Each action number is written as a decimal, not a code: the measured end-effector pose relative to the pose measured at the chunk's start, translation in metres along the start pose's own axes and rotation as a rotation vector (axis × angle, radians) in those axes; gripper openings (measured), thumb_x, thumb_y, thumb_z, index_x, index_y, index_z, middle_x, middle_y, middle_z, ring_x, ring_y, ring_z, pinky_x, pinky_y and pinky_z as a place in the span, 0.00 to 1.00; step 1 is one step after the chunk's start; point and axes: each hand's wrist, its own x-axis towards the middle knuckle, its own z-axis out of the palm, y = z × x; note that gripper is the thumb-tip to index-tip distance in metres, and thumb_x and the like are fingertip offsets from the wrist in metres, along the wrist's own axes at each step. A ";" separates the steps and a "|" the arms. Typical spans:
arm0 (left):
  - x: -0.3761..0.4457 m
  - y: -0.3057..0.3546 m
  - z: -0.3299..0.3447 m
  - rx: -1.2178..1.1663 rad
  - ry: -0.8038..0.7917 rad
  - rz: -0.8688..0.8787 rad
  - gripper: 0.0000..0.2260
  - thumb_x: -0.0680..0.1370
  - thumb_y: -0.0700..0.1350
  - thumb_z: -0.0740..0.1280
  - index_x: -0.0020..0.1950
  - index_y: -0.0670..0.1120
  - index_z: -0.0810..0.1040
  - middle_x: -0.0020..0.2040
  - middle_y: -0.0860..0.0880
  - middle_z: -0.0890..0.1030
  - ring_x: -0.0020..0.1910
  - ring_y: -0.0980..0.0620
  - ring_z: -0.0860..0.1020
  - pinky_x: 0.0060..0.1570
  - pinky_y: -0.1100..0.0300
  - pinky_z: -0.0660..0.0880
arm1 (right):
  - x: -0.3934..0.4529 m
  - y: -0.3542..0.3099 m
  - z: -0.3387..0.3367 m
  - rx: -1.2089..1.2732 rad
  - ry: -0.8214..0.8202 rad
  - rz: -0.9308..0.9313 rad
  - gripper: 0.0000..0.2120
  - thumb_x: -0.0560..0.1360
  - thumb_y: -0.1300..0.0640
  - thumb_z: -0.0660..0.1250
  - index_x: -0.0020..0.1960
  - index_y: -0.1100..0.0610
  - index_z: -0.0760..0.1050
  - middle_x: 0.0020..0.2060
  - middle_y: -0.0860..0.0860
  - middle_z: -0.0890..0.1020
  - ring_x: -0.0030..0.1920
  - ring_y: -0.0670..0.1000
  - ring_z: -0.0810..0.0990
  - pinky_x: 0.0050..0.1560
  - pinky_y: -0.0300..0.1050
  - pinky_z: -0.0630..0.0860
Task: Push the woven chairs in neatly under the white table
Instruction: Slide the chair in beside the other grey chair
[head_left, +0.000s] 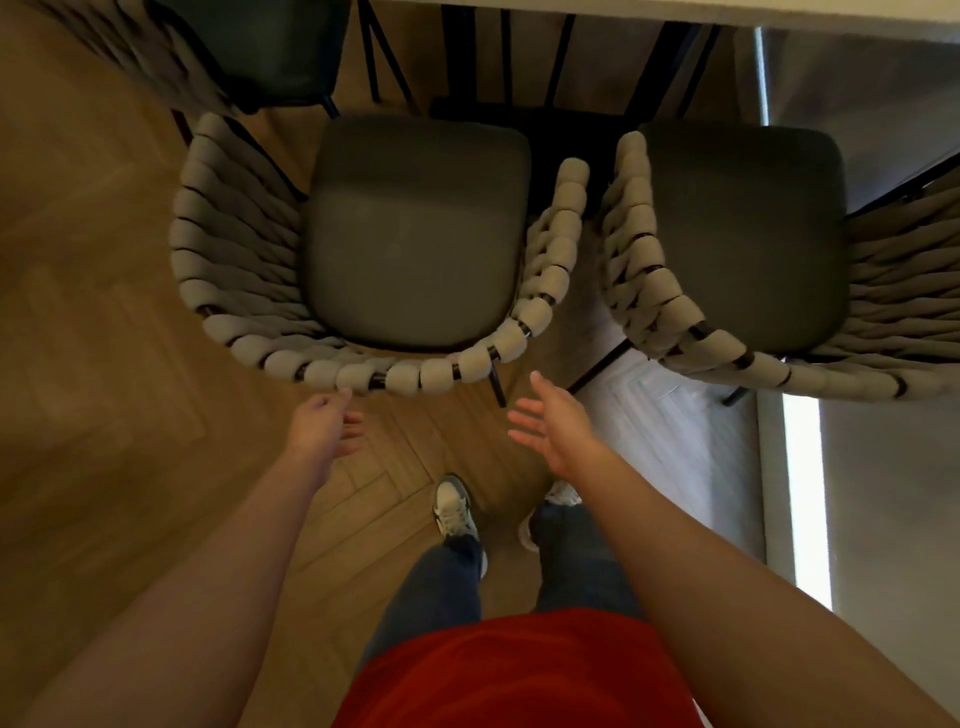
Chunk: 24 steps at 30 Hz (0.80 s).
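Head view, looking straight down. Middle chair (415, 244) stands directly ahead of the person, its seat short of the table edge (675, 13) at top. Right chair (748, 244) sits just beside it, armrests close together, not touching. A third chair (270, 52) is at upper left, further in. Left hand (324, 423) is at the back rim of the middle chair, right hand (553, 423) just behind it. Feet (454, 506) are behind both hands.

Two woven chairs (374, 249) (743, 249) with dark seats stand side by side, facing the white table (727, 13).
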 end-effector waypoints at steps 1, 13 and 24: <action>0.009 0.004 -0.008 0.000 0.011 -0.004 0.12 0.82 0.50 0.60 0.60 0.43 0.74 0.48 0.44 0.80 0.43 0.47 0.80 0.43 0.51 0.77 | 0.002 -0.002 0.007 0.014 0.015 0.004 0.26 0.80 0.47 0.63 0.73 0.57 0.64 0.63 0.59 0.76 0.58 0.58 0.79 0.59 0.58 0.77; 0.113 0.050 -0.070 0.125 0.316 -0.182 0.21 0.78 0.55 0.64 0.64 0.41 0.74 0.50 0.42 0.78 0.48 0.40 0.78 0.42 0.47 0.79 | 0.064 -0.028 0.072 0.313 0.153 0.090 0.30 0.73 0.47 0.71 0.71 0.55 0.66 0.61 0.59 0.78 0.55 0.60 0.81 0.54 0.63 0.79; 0.195 0.094 -0.117 0.050 0.221 -0.194 0.27 0.76 0.58 0.68 0.69 0.44 0.70 0.64 0.42 0.76 0.58 0.39 0.77 0.40 0.47 0.78 | 0.072 -0.020 0.103 0.482 0.375 0.076 0.29 0.70 0.48 0.75 0.67 0.53 0.70 0.55 0.56 0.81 0.52 0.59 0.83 0.52 0.65 0.80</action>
